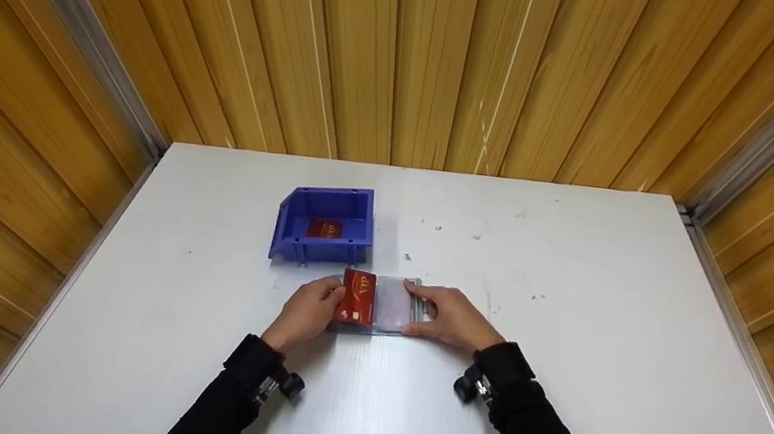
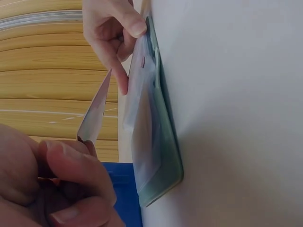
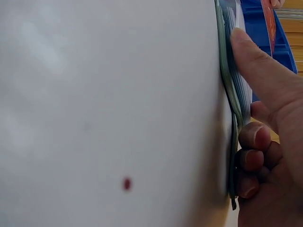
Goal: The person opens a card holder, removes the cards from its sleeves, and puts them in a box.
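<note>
My left hand (image 1: 307, 313) pinches a red card with gold "VIP" lettering (image 1: 358, 298) between thumb and fingers. That card is held above an opened card holder with clear plastic sleeves (image 1: 393, 306) and a green cover (image 2: 166, 165), which lies on the table. In the left wrist view the card (image 2: 96, 112) stands tilted, apart from the sleeves. My right hand (image 1: 452, 318) grips the holder's right side. In the right wrist view its thumb lies along the stacked sleeve edges (image 3: 242, 90), with the other fingers curled at the cover.
A blue plastic bin (image 1: 289, 247) stands on the white table (image 1: 571, 311) just beyond the card holder, to the left. Another red card (image 1: 325, 229) lies inside it. Wood-patterned panels (image 1: 431, 64) rise behind the table and at both sides.
</note>
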Available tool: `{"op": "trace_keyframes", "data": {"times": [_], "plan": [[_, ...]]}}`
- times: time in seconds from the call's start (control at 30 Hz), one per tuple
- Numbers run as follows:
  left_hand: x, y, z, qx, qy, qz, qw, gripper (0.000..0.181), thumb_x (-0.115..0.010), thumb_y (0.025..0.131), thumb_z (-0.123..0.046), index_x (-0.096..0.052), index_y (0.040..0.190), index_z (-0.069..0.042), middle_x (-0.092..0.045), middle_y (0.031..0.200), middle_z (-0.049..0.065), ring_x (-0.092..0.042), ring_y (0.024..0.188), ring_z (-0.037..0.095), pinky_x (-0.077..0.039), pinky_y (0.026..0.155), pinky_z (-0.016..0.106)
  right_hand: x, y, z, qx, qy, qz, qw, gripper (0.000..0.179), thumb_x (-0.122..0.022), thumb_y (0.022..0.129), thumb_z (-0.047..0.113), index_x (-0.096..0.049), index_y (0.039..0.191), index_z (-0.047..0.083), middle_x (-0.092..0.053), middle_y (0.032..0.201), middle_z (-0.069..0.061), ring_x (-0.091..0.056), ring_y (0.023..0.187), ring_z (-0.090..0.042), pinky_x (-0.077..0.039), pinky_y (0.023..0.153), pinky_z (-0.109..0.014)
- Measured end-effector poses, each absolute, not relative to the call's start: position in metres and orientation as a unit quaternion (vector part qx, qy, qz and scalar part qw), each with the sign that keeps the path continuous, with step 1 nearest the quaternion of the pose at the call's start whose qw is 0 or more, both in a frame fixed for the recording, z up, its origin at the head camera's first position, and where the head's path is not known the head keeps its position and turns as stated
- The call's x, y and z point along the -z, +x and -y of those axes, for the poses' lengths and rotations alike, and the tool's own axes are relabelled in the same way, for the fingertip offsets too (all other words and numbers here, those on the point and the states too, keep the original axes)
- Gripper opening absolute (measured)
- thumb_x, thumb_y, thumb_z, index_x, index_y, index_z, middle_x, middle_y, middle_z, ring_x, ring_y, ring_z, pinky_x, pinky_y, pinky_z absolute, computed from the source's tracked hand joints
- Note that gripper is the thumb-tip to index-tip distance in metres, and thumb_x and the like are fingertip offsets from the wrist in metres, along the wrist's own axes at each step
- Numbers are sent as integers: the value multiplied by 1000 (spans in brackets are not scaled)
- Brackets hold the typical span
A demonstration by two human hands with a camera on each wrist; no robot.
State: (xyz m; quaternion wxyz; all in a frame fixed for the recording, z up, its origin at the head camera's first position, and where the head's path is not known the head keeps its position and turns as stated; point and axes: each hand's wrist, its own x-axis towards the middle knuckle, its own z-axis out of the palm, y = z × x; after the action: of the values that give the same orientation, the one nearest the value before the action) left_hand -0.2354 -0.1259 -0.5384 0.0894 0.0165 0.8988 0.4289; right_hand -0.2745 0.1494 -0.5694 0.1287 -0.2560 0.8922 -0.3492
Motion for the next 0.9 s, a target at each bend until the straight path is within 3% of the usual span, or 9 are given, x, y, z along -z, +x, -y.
{"op": "trace_keyframes", "data": {"times": [0.13, 0.27, 0.37, 0.47, 0.53, 0.63, 0.7, 0.8, 0.9], "plan": [[531, -236, 128, -440, 32, -894, 78, 22, -51, 109, -20, -63, 95, -8, -51, 78, 0, -50, 75, 17, -37, 70, 32, 570, -275, -149, 356, -256, -889, 133, 84, -88, 81, 34, -50, 152, 13, -58, 150, -13, -59, 121, -23, -47, 109, -45], [514, -238, 133, -478, 39, -875, 69, 24, -51, 109, -19, -59, 89, -10, -47, 70, -2, -47, 58, 13, -36, 57, 28, 571, -275, -149, 354, -260, -889, 130, 82, -88, 82, 34, -50, 152, 13, -60, 148, -13, -59, 117, -22, -48, 106, -42], [501, -244, 138, -505, 32, -861, 59, 27, -50, 110, -20, -55, 85, -11, -45, 68, -3, -43, 50, 11, -32, 49, 25, 570, -275, -150, 349, -264, -890, 127, 81, -87, 83, 35, -51, 152, 13, -69, 110, -6, -53, 92, -14, -46, 85, -29], [489, -254, 146, -509, 15, -860, 34, 28, -50, 110, -19, -54, 84, -10, -45, 67, -2, -42, 50, 11, -32, 48, 24, 571, -276, -150, 350, -267, -889, 128, 81, -87, 83, 36, -51, 152, 13, -47, 79, 4, -41, 74, -9, -36, 69, -23], [485, -264, 152, -506, 0, -862, 14, 27, -50, 110, -19, -55, 85, -9, -47, 68, -2, -43, 50, 11, -33, 47, 24, 571, -276, -150, 353, -264, -888, 132, 81, -87, 83, 36, -51, 152, 13, -39, 74, 5, -37, 69, -8, -31, 63, -23], [483, -279, 163, -491, -25, -871, -17, 26, -49, 110, -21, -56, 87, -9, -49, 72, -1, -47, 58, 13, -37, 53, 27, 571, -277, -150, 355, -260, -887, 136, 82, -87, 83, 36, -50, 153, 14, -44, 75, -1, -38, 69, -9, -32, 63, -23], [485, -290, 170, -474, -43, -879, -31, 26, -49, 110, -22, -56, 88, -9, -50, 77, 2, -50, 68, 17, -38, 61, 30, 570, -276, -150, 352, -259, -890, 132, 82, -88, 83, 36, -51, 152, 14, -59, 88, -5, -43, 76, -9, -36, 69, -22], [489, -306, 178, -432, -66, -898, -42, 25, -47, 110, -25, -57, 92, -9, -55, 87, 6, -52, 83, 23, -36, 73, 34, 570, -276, -150, 350, -256, -891, 132, 82, -88, 82, 35, -51, 152, 15, -62, 93, -11, -44, 78, -11, -36, 71, -24], [495, -320, 183, -375, -80, -923, -35, 26, -46, 109, -26, -61, 98, -8, -62, 95, 11, -57, 89, 28, -39, 77, 39, 571, -277, -149, 348, -251, -893, 134, 82, -88, 82, 35, -51, 152, 16, -55, 86, -6, -42, 76, -11, -36, 71, -25]]}}
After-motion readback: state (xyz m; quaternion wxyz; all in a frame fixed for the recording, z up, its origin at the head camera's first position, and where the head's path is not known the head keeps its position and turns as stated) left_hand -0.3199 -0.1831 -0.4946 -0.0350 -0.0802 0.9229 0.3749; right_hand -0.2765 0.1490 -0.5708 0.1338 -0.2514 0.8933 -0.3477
